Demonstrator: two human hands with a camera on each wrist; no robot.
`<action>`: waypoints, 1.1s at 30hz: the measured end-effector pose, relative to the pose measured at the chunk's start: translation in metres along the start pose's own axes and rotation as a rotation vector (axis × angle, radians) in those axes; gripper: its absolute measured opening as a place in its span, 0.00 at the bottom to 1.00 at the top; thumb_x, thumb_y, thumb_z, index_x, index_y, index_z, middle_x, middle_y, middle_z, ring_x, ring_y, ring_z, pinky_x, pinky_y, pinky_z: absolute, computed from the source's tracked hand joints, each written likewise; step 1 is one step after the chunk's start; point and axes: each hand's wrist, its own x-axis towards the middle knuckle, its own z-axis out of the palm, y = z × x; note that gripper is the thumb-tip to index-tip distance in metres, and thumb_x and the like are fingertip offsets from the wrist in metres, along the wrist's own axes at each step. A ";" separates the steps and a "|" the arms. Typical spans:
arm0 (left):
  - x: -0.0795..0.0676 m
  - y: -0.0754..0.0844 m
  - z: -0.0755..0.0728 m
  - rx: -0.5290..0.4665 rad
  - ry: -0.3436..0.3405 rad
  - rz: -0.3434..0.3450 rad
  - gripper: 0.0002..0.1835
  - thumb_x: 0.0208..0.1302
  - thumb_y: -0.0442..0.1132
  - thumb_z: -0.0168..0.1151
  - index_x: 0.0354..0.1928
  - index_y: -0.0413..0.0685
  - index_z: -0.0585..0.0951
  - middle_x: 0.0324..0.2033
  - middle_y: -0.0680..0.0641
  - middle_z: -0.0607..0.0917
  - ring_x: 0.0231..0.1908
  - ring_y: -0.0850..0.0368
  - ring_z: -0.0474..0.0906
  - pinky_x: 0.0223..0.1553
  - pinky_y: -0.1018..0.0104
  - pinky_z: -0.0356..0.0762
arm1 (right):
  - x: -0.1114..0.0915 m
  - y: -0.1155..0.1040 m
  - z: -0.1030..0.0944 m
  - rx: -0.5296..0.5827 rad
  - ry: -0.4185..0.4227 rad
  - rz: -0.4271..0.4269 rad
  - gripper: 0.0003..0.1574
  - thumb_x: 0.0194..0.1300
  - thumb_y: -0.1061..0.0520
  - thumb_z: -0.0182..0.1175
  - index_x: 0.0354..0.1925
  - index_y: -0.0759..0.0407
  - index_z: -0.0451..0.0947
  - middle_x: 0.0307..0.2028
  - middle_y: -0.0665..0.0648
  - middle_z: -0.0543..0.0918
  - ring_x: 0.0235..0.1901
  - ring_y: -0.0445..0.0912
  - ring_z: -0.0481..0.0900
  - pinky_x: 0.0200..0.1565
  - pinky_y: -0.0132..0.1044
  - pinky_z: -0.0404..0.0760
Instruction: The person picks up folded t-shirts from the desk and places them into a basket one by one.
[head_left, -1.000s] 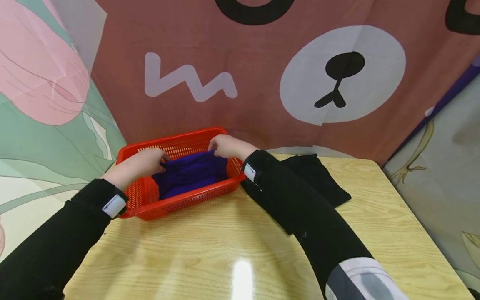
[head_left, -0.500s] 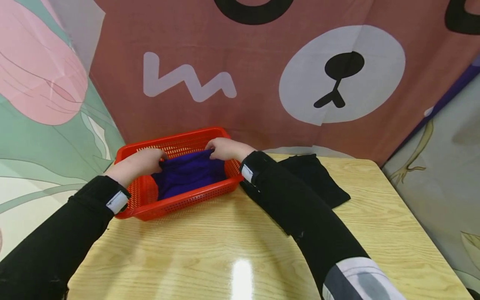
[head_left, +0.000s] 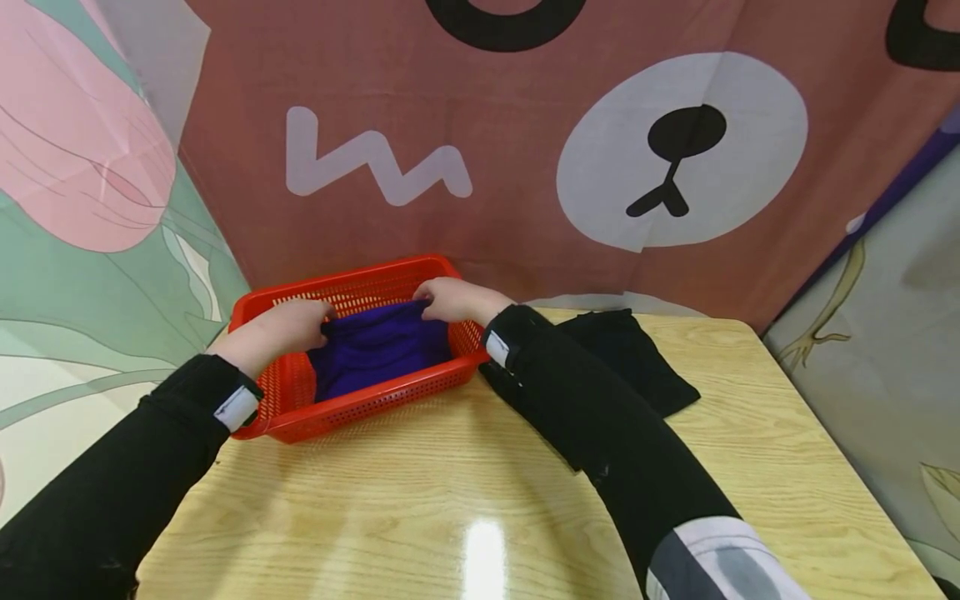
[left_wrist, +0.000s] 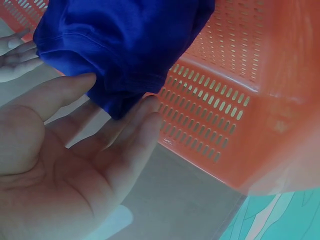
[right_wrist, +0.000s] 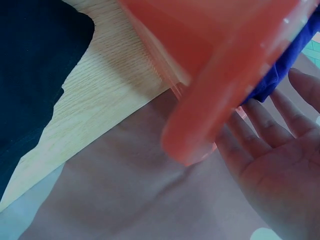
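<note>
The purple cloth (head_left: 381, 350) is already lying in the red basket (head_left: 390, 390), so the work looks well along; the left hand (head_left: 288, 325) and right hand (head_left: 459, 298) are touching its far corners, and only their withdrawal seems left. The wrist views are showing loosely straight fingers, thumbs apart, which the head view is hiding. Black cloth (head_left: 641, 346) is lying outside, on the table (head_left: 405, 492).

Assessor: What is enclosing the area?

Inspector: Reddish-brown fabric (head_left: 517, 192) is hanging at twelve, showing a pale muzzle print (head_left: 611, 158); a pink-and-green floral sheet (head_left: 112, 275) is covering nine; pale plant-printed material (head_left: 885, 375) is lining three to four.

Assessor: And below?

Inspector: A light wood-grain table (head_left: 405, 492) is extending to six, where white glare (head_left: 484, 558) is showing.
</note>
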 end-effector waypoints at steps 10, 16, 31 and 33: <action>0.001 0.006 -0.004 0.020 -0.008 -0.002 0.22 0.51 0.35 0.62 0.48 0.33 0.71 0.40 0.33 0.79 0.40 0.40 0.74 0.49 0.39 0.69 | -0.005 -0.001 -0.001 0.036 -0.001 0.010 0.26 0.62 0.54 0.54 0.58 0.57 0.66 0.54 0.57 0.72 0.49 0.44 0.69 0.53 0.38 0.70; -0.001 0.017 -0.008 0.014 -0.017 -0.025 0.26 0.53 0.38 0.63 0.54 0.36 0.69 0.45 0.33 0.77 0.44 0.39 0.72 0.50 0.38 0.67 | -0.011 -0.004 -0.003 0.036 -0.002 -0.014 0.26 0.63 0.53 0.54 0.58 0.56 0.65 0.55 0.56 0.72 0.51 0.45 0.68 0.55 0.38 0.69; -0.014 0.060 -0.020 0.012 0.122 -0.060 0.25 0.60 0.48 0.54 0.57 0.46 0.69 0.48 0.40 0.78 0.46 0.45 0.72 0.44 0.43 0.74 | -0.046 -0.018 -0.014 -0.127 -0.026 -0.088 0.26 0.64 0.47 0.52 0.59 0.49 0.65 0.57 0.50 0.71 0.54 0.42 0.65 0.58 0.40 0.65; -0.016 0.068 -0.018 -0.011 0.137 -0.045 0.25 0.60 0.49 0.55 0.57 0.47 0.69 0.48 0.41 0.78 0.47 0.45 0.72 0.46 0.43 0.73 | -0.055 -0.016 -0.014 -0.153 -0.017 -0.101 0.26 0.63 0.47 0.53 0.59 0.48 0.65 0.56 0.49 0.71 0.54 0.42 0.65 0.58 0.41 0.66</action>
